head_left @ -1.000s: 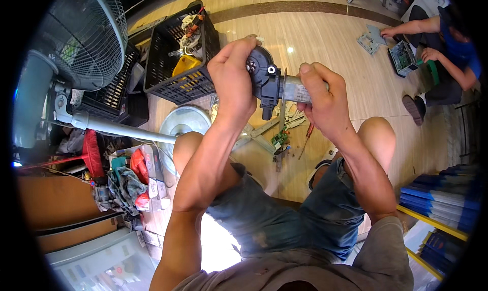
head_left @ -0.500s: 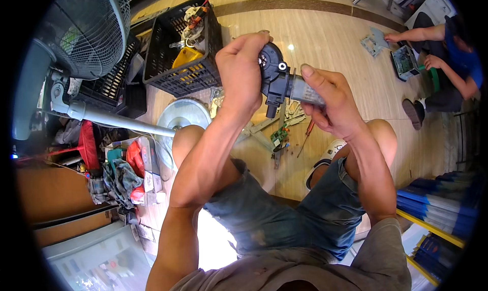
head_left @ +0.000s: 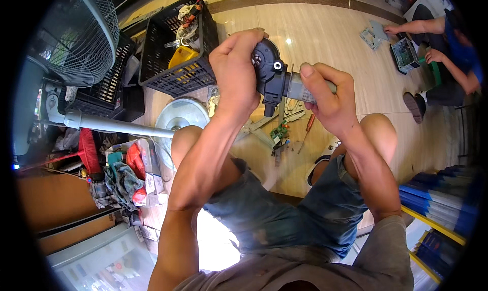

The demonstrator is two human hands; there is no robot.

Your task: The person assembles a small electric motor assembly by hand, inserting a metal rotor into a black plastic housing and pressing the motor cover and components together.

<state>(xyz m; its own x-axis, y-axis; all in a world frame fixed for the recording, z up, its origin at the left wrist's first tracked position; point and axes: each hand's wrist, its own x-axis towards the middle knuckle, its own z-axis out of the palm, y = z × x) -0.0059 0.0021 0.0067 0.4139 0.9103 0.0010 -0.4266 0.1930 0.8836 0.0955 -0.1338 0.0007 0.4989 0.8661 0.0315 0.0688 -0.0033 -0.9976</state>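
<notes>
A small electric gear motor [head_left: 271,80], with a black round gear housing and a silver cylindrical body, is held up between my two hands above the floor. My left hand [head_left: 236,67] is closed round the left side of the black housing, its fingers partly hidden behind it. On the other end, my right hand [head_left: 328,95] grips the silver cylinder, thumb along its top. Below the motor lie a green circuit board [head_left: 279,133], loose metal strips [head_left: 264,122] and a screwdriver [head_left: 306,132] with a red handle.
At the left stand a black plastic crate [head_left: 178,80] of tools and parts and a grey fan [head_left: 81,37] on a round base [head_left: 183,113]. Far right, another person [head_left: 457,57] handles an opened metal box [head_left: 405,56]. Blue stacked packs [head_left: 442,199] fill a yellow-edged shelf nearby.
Both hands still hold the motor, which sits slightly farther left and higher in view. My right hand has shifted a little along the silver cylinder, its thumb more upright.
</notes>
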